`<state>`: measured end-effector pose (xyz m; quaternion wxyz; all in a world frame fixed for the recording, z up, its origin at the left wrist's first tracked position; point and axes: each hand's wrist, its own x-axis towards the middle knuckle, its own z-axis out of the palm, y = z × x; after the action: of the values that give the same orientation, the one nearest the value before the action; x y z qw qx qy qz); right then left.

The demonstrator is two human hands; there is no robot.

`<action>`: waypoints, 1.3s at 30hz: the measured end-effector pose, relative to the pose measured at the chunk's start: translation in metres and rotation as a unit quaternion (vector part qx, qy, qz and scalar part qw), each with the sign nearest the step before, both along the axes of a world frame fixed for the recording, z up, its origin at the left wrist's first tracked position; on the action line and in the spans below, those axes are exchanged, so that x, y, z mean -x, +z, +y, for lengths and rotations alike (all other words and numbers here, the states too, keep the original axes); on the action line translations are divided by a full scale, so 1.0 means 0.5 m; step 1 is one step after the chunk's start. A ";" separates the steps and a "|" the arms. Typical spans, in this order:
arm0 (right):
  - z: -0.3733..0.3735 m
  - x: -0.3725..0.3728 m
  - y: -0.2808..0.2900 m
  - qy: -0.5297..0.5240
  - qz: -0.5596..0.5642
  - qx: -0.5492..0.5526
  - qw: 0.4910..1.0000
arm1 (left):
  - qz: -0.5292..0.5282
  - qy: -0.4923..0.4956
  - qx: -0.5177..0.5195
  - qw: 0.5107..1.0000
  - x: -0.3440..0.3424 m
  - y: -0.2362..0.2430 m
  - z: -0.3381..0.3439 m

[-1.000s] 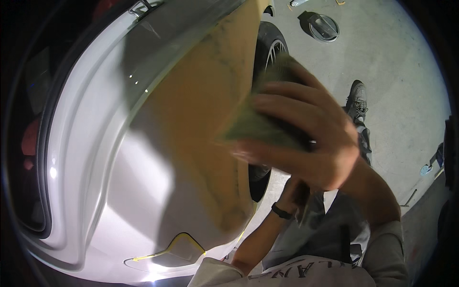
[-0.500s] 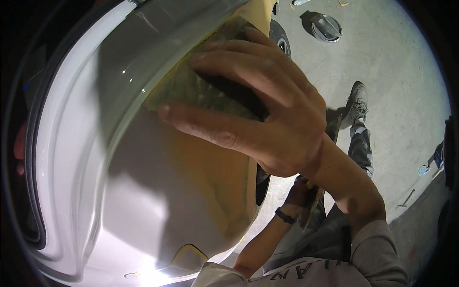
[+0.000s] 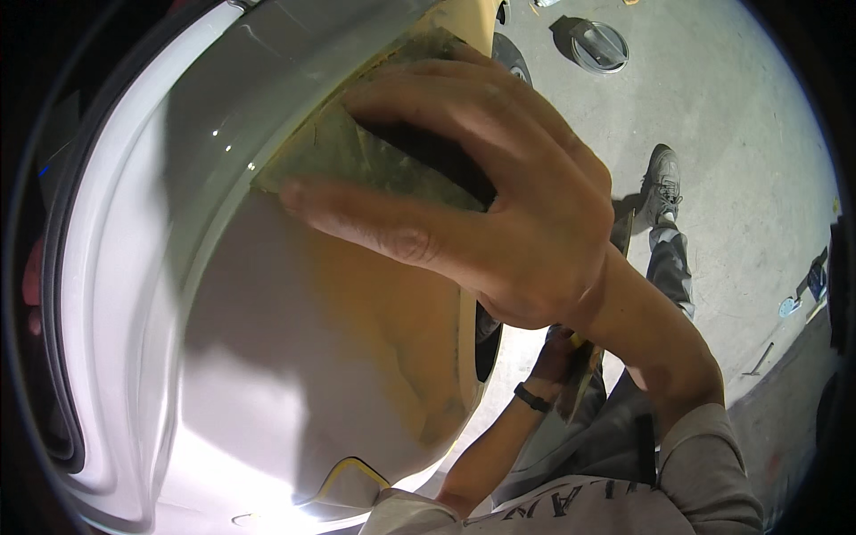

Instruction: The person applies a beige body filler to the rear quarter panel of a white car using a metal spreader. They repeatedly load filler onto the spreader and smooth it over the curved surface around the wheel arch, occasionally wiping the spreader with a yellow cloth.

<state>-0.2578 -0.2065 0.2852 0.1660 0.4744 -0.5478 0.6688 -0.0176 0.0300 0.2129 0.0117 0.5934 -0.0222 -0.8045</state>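
My right hand reaches across the car body panel, fingers and thumb spread over a flat, grey-green filler spreader with a yellowish edge. It presses the spreader against the panel, along the raised body line. Below it, a tan filler patch covers part of the pale panel. My left hand, with a dark band on its wrist, is low beside the panel, closed on a thin board with yellow on it. My right forearm hides part of that board.
A fuel-flap-shaped recess with a yellow rim lies low on the panel. Dark rubber seal edges the opening at left. On the concrete floor are a round tin, my shoe and a small T-shaped tool. A tyre shows beyond the panel.
The view has shifted slightly. My right hand and the spreader appear a little farther up and left, still against the panel. My left hand keeps its hold.
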 end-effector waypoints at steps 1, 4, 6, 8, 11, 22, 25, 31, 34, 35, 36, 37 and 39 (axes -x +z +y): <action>-0.003 -0.006 -0.001 -0.004 0.000 0.002 1.000 | -0.001 -0.021 0.013 1.000 -0.005 -0.004 0.003; -0.008 -0.021 -0.002 -0.021 -0.009 0.001 1.000 | -0.012 -0.035 0.049 0.998 -0.018 -0.016 0.022; -0.008 -0.032 0.007 -0.028 -0.042 -0.005 0.999 | 0.006 -0.002 0.059 0.998 -0.025 -0.028 0.032; -0.007 -0.043 0.023 -0.033 -0.091 -0.018 0.995 | -0.028 -0.054 0.053 0.997 -0.031 -0.038 0.039; 0.017 -0.061 0.060 -0.007 -0.206 -0.075 0.976 | -0.033 -0.076 0.047 0.995 -0.044 -0.046 0.041; 0.092 -0.111 0.078 0.031 -0.292 -0.124 0.948 | -0.032 -0.125 0.037 0.991 -0.092 -0.060 0.059; 0.126 -0.114 0.073 0.034 -0.256 -0.109 0.960 | -0.039 -0.128 0.035 0.990 -0.088 -0.054 0.064; 0.161 -0.145 0.079 0.013 -0.220 -0.159 0.962 | -0.041 -0.131 0.029 0.990 -0.092 -0.034 0.067; 0.175 -0.168 0.087 0.015 -0.232 -0.167 0.958 | -0.040 -0.130 0.026 0.990 -0.102 -0.032 0.071; 0.182 -0.177 0.095 0.019 -0.255 -0.172 0.951 | -0.040 -0.130 0.024 0.990 -0.104 -0.032 0.074; 0.188 -0.185 0.096 0.020 -0.257 -0.173 0.951 | -0.040 -0.130 0.024 0.990 -0.108 -0.034 0.076; 0.195 -0.192 0.101 0.023 -0.271 -0.177 0.946 | -0.040 -0.131 0.024 0.990 -0.110 -0.034 0.080; 0.206 -0.200 0.101 0.035 -0.247 -0.194 0.949 | -0.039 -0.131 0.024 0.990 -0.115 -0.037 0.086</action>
<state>-0.1579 -0.1034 0.3356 -0.0928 0.3362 -0.6739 0.6513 0.0402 0.0731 0.1946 -0.0804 0.6157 -0.1192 -0.7748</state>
